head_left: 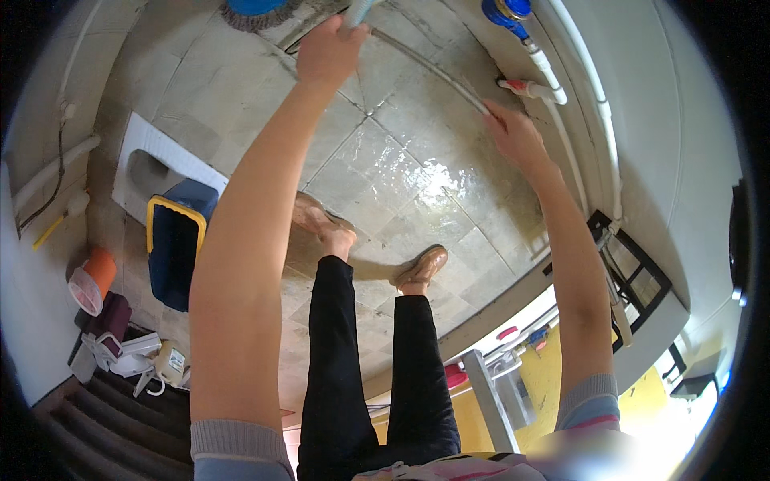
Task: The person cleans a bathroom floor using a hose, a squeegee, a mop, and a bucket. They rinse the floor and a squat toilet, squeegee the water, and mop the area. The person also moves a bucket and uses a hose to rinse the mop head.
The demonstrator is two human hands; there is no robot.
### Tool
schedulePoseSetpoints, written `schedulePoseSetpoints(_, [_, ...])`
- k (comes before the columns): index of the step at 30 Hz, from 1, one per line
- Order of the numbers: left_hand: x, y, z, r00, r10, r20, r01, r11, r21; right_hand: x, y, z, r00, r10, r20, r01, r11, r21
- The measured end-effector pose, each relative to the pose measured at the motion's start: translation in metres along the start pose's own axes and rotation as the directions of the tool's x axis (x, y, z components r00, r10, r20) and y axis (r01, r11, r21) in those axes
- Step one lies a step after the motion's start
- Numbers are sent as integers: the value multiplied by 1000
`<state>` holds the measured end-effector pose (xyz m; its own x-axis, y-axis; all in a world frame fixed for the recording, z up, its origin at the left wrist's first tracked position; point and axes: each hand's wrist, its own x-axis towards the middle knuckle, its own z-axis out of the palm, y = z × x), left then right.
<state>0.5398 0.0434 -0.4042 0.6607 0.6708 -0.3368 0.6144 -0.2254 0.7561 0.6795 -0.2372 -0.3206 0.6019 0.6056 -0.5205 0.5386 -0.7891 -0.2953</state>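
Observation:
My left hand [329,54] is closed near the top of the view, its fingers wrapped round a pale blue, tube-like piece [358,11] whose far end is cut off by the picture's edge. From beside this hand a thin grey hose [429,64] curves down to the right. My right hand [517,138] grips that hose near the right wall, fingers closed round it. Beyond the left hand is a round brush head [257,12], blue with grey bristles. Between my arms the tiled floor [377,164] glistens with water.
A squat toilet [132,172] lies left, beside a dark blue bin [170,272] with a yellow rim. An orange bucket [98,268] and several bottles [170,362] stand further left. White pipes [603,120] and a blue water meter [507,10] line the right wall.

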Motion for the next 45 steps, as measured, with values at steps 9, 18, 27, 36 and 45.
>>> schedulePoseSetpoints(9, [18,5,13,999,49,16,-50,996,79,-254,116,-43,811,517,273,-452,851,-266])
schedulePoseSetpoints(18, [-47,-2,53,999,15,47,-7,986,-164,-97,102,-77,818,384,428,-61,798,-599])
schedulePoseSetpoints(27, [-311,-78,40,775,-476,417,631,550,-547,59,-65,-97,563,688,458,-427,716,-552])
schedulePoseSetpoints(36, [-335,-116,-64,626,-644,441,657,129,-743,184,-205,-127,688,669,281,-340,639,-690])
schedulePoseSetpoints(45, [-310,-96,-70,680,-603,418,551,44,-833,217,-295,-133,775,563,287,-252,692,-676])
